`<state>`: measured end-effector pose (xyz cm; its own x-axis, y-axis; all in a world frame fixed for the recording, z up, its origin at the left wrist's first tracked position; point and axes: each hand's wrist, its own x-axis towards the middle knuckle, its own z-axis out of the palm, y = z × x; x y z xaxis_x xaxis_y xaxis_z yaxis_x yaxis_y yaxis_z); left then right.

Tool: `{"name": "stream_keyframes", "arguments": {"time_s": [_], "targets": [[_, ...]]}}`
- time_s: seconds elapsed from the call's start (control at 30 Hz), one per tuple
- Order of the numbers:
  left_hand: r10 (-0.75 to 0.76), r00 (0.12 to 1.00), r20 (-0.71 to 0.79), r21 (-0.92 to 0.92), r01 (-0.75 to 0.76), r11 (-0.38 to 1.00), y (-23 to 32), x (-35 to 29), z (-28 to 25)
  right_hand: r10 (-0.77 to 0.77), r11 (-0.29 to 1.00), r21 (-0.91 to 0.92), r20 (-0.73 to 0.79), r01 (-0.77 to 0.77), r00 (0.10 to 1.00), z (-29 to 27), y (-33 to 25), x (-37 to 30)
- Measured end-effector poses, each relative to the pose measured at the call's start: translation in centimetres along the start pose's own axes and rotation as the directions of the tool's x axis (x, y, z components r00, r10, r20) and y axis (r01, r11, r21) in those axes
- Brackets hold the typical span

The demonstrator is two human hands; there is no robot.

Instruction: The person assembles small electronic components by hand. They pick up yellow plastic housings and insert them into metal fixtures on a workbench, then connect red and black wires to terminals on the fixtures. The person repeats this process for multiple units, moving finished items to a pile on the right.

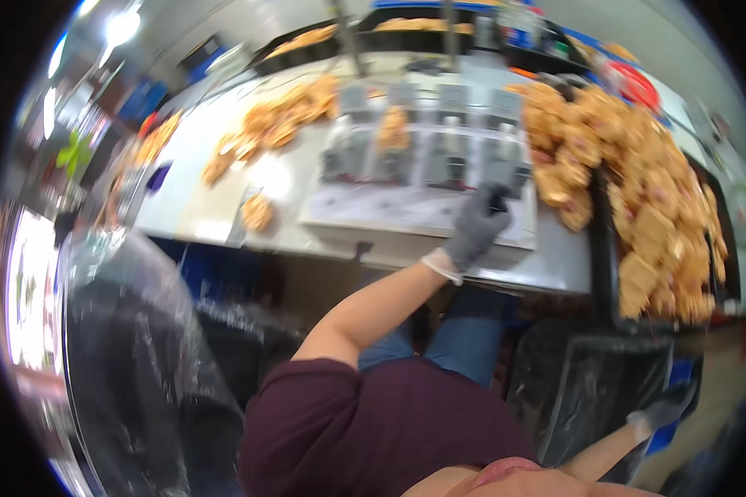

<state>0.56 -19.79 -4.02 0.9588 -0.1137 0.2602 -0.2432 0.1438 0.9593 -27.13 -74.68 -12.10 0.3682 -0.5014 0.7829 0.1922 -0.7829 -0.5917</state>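
My left hand [479, 222], in a grey glove with a pale cuff, reaches to the right end of a white fixture board [373, 203]. Its fingers are curled beside the rightmost grey clamp station [506, 153]; what they grip, if anything, is hidden. Several such stations stand in a row on the board. A tan piece [394, 128] sits upright in the second station from the left. Low at the right, my right hand [670, 406], also grey-gloved, hangs below table height near a blue object [663, 439]. Motion blurs its fingers.
Tan pieces [659, 215] are heaped over a black bin at the right, spilling onto the table. More pieces [273, 120] lie in a band at the back left, and one single piece [258, 213] near the front edge. Plastic-lined bins [128, 331] stand below.
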Motion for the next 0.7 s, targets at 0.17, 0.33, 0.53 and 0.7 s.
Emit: {"name": "stream_keyframes", "arguments": {"time_s": [0.17,0.33,0.53,0.7], "targets": [[0.083,0.997,0.006,0.001,-0.083,0.997,2.0,-2.3,-4.3,-0.11,0.992,0.102,0.436,0.072,0.893,16.7,-22.7,-4.4],[0.383,0.891,-0.244,0.128,-0.362,0.923,7.4,-1.6,-16.4,0.187,0.813,0.313,0.659,-0.491,0.728,21.9,-29.5,-7.8],[0.145,0.692,-0.707,0.312,0.122,0.942,8.0,-2.9,-38.4,-0.097,0.887,0.338,0.804,-0.316,0.586,27.6,-35.7,-9.1],[0.246,0.581,-0.776,0.591,0.533,0.606,3.8,-3.9,-54.1,-0.03,0.868,0.342,0.759,-0.359,0.651,31.0,-35.9,-9.2]]}}
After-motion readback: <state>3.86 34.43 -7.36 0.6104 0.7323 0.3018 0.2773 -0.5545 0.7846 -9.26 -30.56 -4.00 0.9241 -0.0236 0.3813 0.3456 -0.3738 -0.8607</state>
